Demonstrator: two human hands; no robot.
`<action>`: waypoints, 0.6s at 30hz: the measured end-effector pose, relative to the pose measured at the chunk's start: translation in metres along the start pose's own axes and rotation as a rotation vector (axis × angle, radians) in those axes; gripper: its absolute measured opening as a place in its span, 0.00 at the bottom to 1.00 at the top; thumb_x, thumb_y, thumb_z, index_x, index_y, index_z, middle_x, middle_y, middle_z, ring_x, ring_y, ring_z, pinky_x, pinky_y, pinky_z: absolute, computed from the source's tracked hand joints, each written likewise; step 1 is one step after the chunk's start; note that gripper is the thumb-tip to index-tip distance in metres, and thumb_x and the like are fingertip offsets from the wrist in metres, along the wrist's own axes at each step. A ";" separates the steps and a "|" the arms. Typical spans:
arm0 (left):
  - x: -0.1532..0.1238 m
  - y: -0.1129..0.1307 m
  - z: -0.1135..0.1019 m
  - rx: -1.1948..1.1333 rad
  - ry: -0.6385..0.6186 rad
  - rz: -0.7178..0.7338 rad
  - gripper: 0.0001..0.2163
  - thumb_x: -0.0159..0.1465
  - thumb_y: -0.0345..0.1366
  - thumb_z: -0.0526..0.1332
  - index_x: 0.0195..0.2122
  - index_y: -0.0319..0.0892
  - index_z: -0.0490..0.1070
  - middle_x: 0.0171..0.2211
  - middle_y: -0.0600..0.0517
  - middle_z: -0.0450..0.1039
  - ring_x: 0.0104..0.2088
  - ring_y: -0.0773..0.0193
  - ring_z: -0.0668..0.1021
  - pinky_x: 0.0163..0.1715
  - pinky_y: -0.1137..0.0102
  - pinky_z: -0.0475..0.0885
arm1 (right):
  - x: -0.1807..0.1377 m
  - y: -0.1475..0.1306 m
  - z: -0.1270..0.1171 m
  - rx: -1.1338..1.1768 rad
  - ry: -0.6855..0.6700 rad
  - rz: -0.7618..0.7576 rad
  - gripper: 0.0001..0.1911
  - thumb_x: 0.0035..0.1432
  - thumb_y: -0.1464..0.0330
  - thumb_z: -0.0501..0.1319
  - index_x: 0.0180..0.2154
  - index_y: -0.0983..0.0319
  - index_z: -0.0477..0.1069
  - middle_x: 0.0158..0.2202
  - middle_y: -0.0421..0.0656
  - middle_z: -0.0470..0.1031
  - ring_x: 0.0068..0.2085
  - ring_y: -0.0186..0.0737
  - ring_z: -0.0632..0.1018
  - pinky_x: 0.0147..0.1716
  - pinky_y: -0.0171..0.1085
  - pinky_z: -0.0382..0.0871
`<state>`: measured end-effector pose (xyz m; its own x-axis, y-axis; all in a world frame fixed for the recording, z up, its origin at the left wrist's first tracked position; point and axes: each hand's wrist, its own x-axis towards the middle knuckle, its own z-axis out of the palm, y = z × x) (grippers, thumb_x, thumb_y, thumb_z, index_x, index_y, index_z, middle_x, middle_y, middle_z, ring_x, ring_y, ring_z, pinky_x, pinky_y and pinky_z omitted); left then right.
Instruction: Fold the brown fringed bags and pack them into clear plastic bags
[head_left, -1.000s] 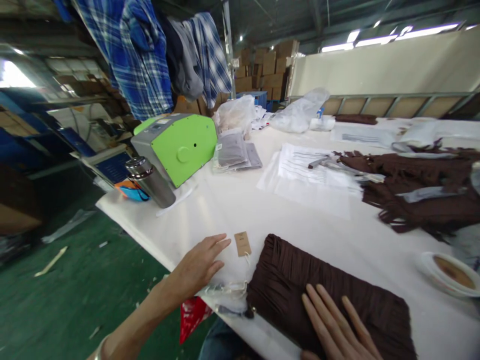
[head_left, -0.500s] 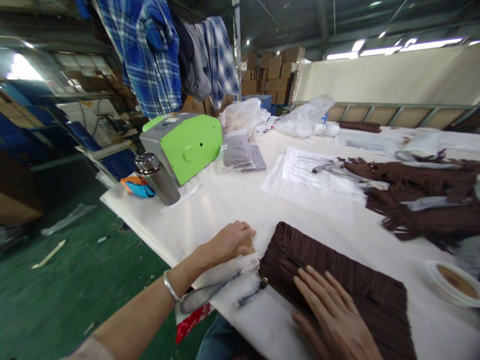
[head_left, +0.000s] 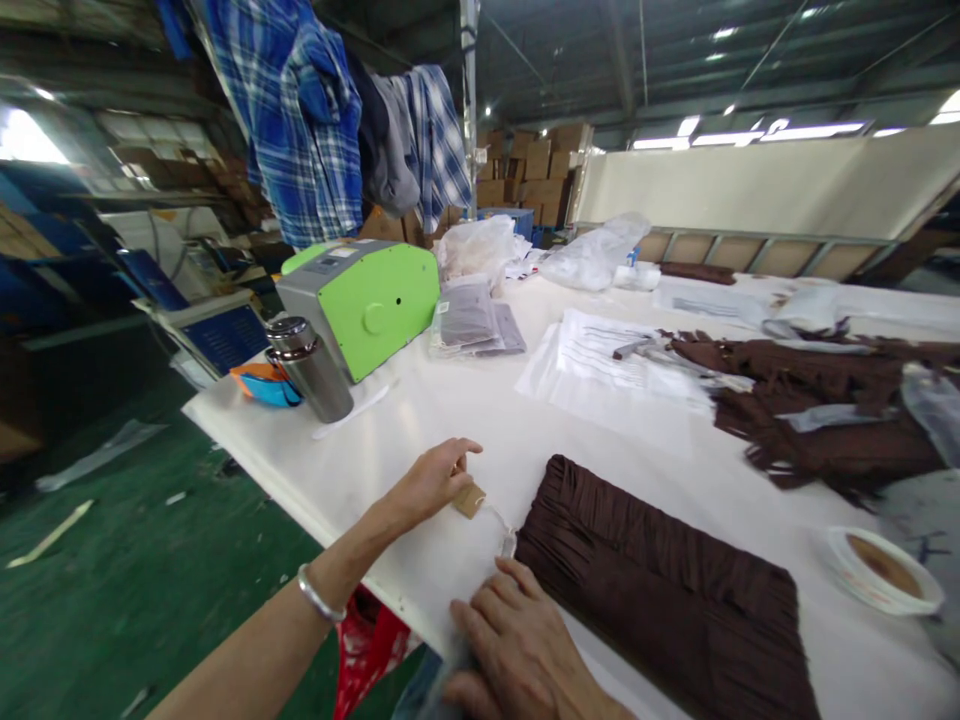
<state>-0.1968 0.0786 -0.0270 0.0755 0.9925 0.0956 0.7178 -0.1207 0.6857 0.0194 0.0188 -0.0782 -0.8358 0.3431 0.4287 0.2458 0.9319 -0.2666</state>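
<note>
A folded dark brown pleated garment (head_left: pixel 667 590) lies on the white table (head_left: pixel 450 410) in front of me. A small brown paper tag (head_left: pixel 469 499) on a thin string lies just left of it. My left hand (head_left: pixel 431 480) pinches that tag between thumb and fingers. My right hand (head_left: pixel 517 640) rests near the table's front edge, left of the garment's near corner, its fingers curled over a thin clear plastic bag; how firmly it grips I cannot tell.
A green and grey machine (head_left: pixel 360 300) and a steel flask (head_left: pixel 309 368) stand at the left. Bagged grey items (head_left: pixel 469 318), clear printed bags (head_left: pixel 622 365), a heap of brown fringed garments (head_left: pixel 825 400) and a tape roll (head_left: pixel 881 568) lie further on. Plaid shirts (head_left: pixel 300 110) hang above.
My left hand has closed on the paper tag and lifted it slightly. My right hand slid off the brown garment to the left, onto the plastic at the table's front edge.
</note>
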 end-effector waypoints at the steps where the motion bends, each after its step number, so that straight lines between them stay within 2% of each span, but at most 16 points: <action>1: -0.002 0.001 -0.005 -0.021 0.001 -0.010 0.22 0.55 0.26 0.54 0.52 0.42 0.68 0.36 0.54 0.68 0.29 0.68 0.69 0.30 0.72 0.68 | -0.010 0.003 -0.001 -0.019 0.052 -0.013 0.27 0.62 0.43 0.49 0.39 0.58 0.70 0.28 0.38 0.74 0.34 0.40 0.74 0.51 0.45 0.62; 3: -0.006 0.007 -0.012 -0.132 -0.036 -0.040 0.21 0.56 0.29 0.54 0.52 0.43 0.67 0.41 0.52 0.69 0.25 0.71 0.69 0.25 0.73 0.67 | -0.028 0.008 -0.004 -0.055 0.153 -0.040 0.28 0.66 0.46 0.41 0.31 0.58 0.68 0.24 0.36 0.70 0.30 0.37 0.72 0.48 0.42 0.61; 5: -0.009 0.016 -0.016 -0.365 -0.103 -0.102 0.19 0.58 0.34 0.57 0.51 0.42 0.68 0.43 0.50 0.70 0.25 0.71 0.70 0.21 0.75 0.67 | -0.039 0.013 -0.011 -0.075 0.200 -0.048 0.29 0.69 0.51 0.37 0.28 0.58 0.66 0.22 0.36 0.69 0.29 0.34 0.71 0.48 0.40 0.59; 7: -0.010 0.026 -0.013 -0.632 -0.161 -0.182 0.18 0.57 0.38 0.62 0.48 0.39 0.69 0.39 0.50 0.71 0.26 0.70 0.71 0.20 0.76 0.67 | -0.041 0.018 -0.020 -0.072 0.197 -0.072 0.27 0.71 0.56 0.39 0.26 0.58 0.65 0.20 0.35 0.67 0.27 0.34 0.69 0.46 0.40 0.57; 9: -0.009 0.035 -0.006 -0.810 -0.185 -0.240 0.17 0.55 0.40 0.66 0.44 0.37 0.71 0.32 0.52 0.72 0.26 0.69 0.72 0.22 0.76 0.68 | -0.036 0.023 -0.033 -0.042 0.132 -0.057 0.24 0.70 0.58 0.44 0.24 0.58 0.64 0.19 0.35 0.67 0.26 0.34 0.68 0.43 0.40 0.57; 11: -0.007 0.043 0.004 -0.921 -0.203 -0.262 0.17 0.57 0.42 0.67 0.42 0.37 0.71 0.30 0.51 0.73 0.28 0.67 0.74 0.26 0.73 0.71 | -0.030 0.027 -0.045 -0.003 0.023 0.012 0.20 0.67 0.60 0.50 0.24 0.58 0.65 0.21 0.36 0.69 0.27 0.35 0.68 0.40 0.40 0.56; 14: -0.002 0.053 0.017 -1.033 -0.233 -0.260 0.17 0.58 0.42 0.68 0.42 0.36 0.71 0.36 0.47 0.76 0.35 0.63 0.78 0.38 0.66 0.74 | -0.025 0.030 -0.052 -0.016 -0.077 0.103 0.13 0.61 0.63 0.59 0.25 0.58 0.67 0.23 0.35 0.72 0.29 0.35 0.69 0.38 0.40 0.55; 18: 0.011 0.069 0.037 -1.019 -0.276 -0.210 0.18 0.51 0.33 0.71 0.43 0.37 0.72 0.43 0.44 0.77 0.43 0.59 0.79 0.47 0.64 0.71 | -0.028 0.027 -0.034 -0.182 0.036 0.068 0.13 0.54 0.61 0.64 0.23 0.59 0.66 0.19 0.36 0.70 0.26 0.36 0.68 0.35 0.41 0.55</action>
<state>-0.1208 0.0816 -0.0059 0.2634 0.9490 -0.1732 -0.1701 0.2224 0.9600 0.0665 0.0380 -0.0678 -0.7968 0.4069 0.4467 0.3887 0.9112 -0.1367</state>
